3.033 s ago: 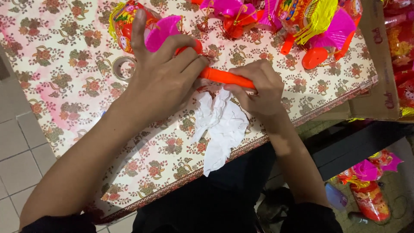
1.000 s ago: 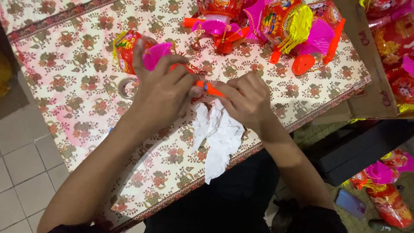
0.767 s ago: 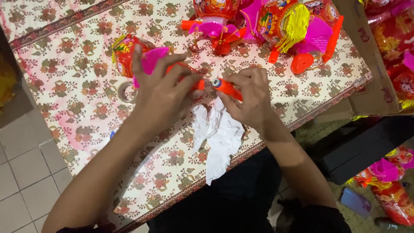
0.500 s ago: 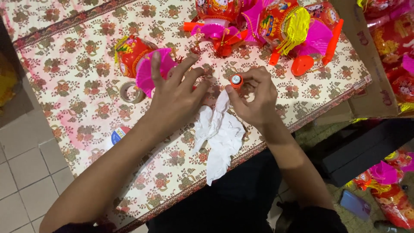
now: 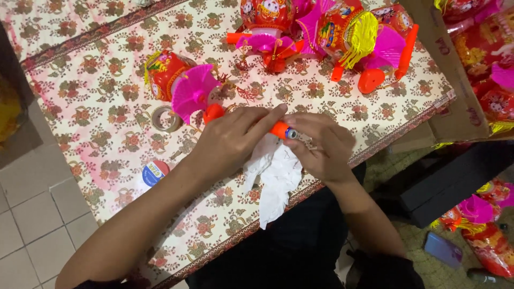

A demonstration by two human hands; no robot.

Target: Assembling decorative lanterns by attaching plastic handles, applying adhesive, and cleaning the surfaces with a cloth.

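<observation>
My left hand (image 5: pixel 230 142) grips an orange plastic handle (image 5: pixel 280 129) that belongs to a red and pink toy lantern (image 5: pixel 182 83) lying on the floral tablecloth (image 5: pixel 96 101). My right hand (image 5: pixel 321 147) pinches the handle's open end, where a small battery-like part (image 5: pixel 292 132) shows. A crumpled white cloth (image 5: pixel 276 176) lies under both hands near the table's front edge.
More red, pink and yellow toy lanterns (image 5: pixel 332 32) lie at the far side of the table. A tape roll (image 5: pixel 166 118) and a small round blue-and-white lid (image 5: pixel 154 172) sit left of my hands. A cardboard box (image 5: pixel 455 75) stands at the right. Packaged lanterns (image 5: pixel 482 225) lie on the floor.
The orange handle's end turned up toward me and back down. My right hand has moved to the tip of the handle, and my left hand has slid along it.
</observation>
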